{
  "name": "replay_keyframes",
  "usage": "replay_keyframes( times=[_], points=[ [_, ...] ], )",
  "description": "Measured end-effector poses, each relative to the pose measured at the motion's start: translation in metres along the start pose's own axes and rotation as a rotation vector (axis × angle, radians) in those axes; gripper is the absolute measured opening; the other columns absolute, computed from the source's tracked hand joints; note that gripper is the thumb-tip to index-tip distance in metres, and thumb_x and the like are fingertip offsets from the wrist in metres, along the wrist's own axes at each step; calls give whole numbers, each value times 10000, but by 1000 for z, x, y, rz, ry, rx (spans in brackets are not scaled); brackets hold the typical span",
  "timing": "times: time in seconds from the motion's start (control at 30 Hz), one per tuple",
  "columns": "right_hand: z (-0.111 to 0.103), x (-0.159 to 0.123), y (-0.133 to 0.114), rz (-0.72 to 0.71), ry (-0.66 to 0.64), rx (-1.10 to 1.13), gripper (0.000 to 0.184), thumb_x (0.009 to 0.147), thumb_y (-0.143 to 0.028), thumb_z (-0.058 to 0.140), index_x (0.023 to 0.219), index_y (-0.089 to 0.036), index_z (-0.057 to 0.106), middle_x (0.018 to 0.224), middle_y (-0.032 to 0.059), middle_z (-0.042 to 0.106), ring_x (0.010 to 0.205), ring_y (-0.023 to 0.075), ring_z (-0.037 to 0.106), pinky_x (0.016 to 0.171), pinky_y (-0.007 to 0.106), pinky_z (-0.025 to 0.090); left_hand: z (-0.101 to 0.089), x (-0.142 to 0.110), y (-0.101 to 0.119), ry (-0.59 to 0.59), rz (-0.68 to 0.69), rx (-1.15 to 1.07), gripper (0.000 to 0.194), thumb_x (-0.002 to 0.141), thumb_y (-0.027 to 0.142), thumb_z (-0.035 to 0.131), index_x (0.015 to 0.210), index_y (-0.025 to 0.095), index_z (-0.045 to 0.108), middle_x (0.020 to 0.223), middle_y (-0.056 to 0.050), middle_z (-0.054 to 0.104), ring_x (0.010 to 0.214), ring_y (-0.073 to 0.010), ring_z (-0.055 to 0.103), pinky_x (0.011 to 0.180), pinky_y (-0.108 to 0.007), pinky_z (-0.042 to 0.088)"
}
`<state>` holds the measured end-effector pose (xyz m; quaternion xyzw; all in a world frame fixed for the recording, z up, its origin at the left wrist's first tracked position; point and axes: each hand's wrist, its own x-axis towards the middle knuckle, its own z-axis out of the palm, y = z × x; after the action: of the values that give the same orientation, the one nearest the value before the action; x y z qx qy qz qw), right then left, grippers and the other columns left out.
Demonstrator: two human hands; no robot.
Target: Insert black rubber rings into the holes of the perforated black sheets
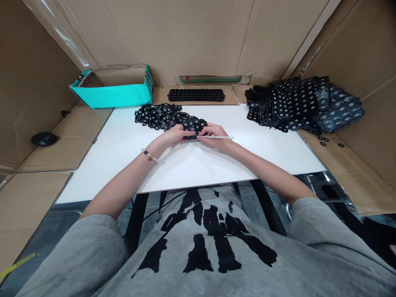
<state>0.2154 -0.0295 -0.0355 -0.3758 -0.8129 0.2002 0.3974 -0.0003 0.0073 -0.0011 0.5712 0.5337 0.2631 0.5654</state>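
Observation:
A black sheet of joined rings with round holes (161, 116) lies on the white table, its right end between my hands. My left hand (178, 134) grips the near edge of that end, thumb on top. My right hand (215, 136) is closed around a thin white pen-like stick (225, 137), whose tip points left at the sheet by my left thumb. Its fingers also touch the sheet's right edge. What the tip touches is too small to tell.
An open turquoise-sided cardboard box (116, 95) stands at the back left. A black perforated strip (196, 95) lies at the back centre. Stacked black perforated sheets (297, 103) sit at the right, with several loose black rings (323, 143) nearby. A black round object (45, 139) is far left.

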Motion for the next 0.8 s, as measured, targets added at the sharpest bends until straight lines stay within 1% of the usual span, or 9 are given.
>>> replay_keyframes(
  times=[0.1, 0.2, 0.3, 0.37, 0.5, 0.63, 0.7, 0.8],
  points=[
    [-1, -5, -7, -16, -41, -205, 135, 919, -314, 658, 958, -231, 757, 1012, 53, 675, 899, 189, 613, 717, 276, 454, 2, -3, 2, -23, 15, -2, 366, 775, 100, 826, 584, 154, 519, 562, 4, 522, 497, -88, 453, 495, -243, 347],
    [4, -9, -15, -26, -76, -462, 180, 982, -358, 605, 1018, -258, 750, 1049, 64, 667, 963, 209, 595, 686, 275, 403, 4, -6, 3, -20, 28, 16, 361, 807, 81, 781, 572, 151, 515, 531, -3, 525, 473, -82, 431, 470, -230, 314],
    [15, -9, -19, 6, -106, -648, 219, 1029, -340, 539, 1007, -265, 743, 1034, 76, 668, 944, 207, 573, 617, 279, 333, 5, -7, 3, 2, 21, 40, 369, 818, 71, 765, 570, 155, 505, 499, 9, 507, 452, -77, 415, 454, -219, 294],
    [22, -8, -20, 34, -115, -727, 247, 1045, -299, 507, 981, -263, 743, 1013, 80, 672, 916, 202, 564, 588, 291, 293, 6, -7, 2, 4, 15, 36, 382, 791, 81, 803, 569, 157, 501, 488, 19, 496, 448, -74, 413, 450, -213, 294],
    [30, -4, -20, 58, -135, -801, 264, 1056, -274, 496, 974, -259, 747, 988, 89, 672, 894, 199, 559, 574, 303, 263, 5, -4, -1, -17, 14, 22, 424, 741, 104, 869, 553, 155, 492, 499, 12, 512, 462, -73, 441, 461, -208, 314],
    [29, -4, -18, 26, -113, -815, 267, 1059, -260, 488, 981, -256, 744, 957, 83, 665, 876, 189, 553, 577, 300, 249, 3, -4, 2, -22, -35, 34, 419, 773, 99, 843, 539, 149, 499, 504, 5, 515, 460, -73, 437, 459, -213, 299],
    [27, -5, -16, 3, -95, -813, 283, 1063, -250, 469, 992, -255, 742, 945, 76, 661, 864, 182, 547, 585, 299, 249, 1, -4, 4, -50, -58, -2, 406, 794, 102, 826, 545, 147, 508, 508, 0, 517, 464, -75, 439, 461, -218, 301],
    [24, -6, -15, -23, -105, -802, 286, 1063, -240, 460, 1016, -255, 742, 956, 68, 659, 875, 179, 546, 603, 295, 266, -1, -4, 6, -67, -79, -67, 400, 800, 113, 823, 552, 148, 511, 527, -13, 529, 476, -81, 449, 475, -229, 325]
  ],
)
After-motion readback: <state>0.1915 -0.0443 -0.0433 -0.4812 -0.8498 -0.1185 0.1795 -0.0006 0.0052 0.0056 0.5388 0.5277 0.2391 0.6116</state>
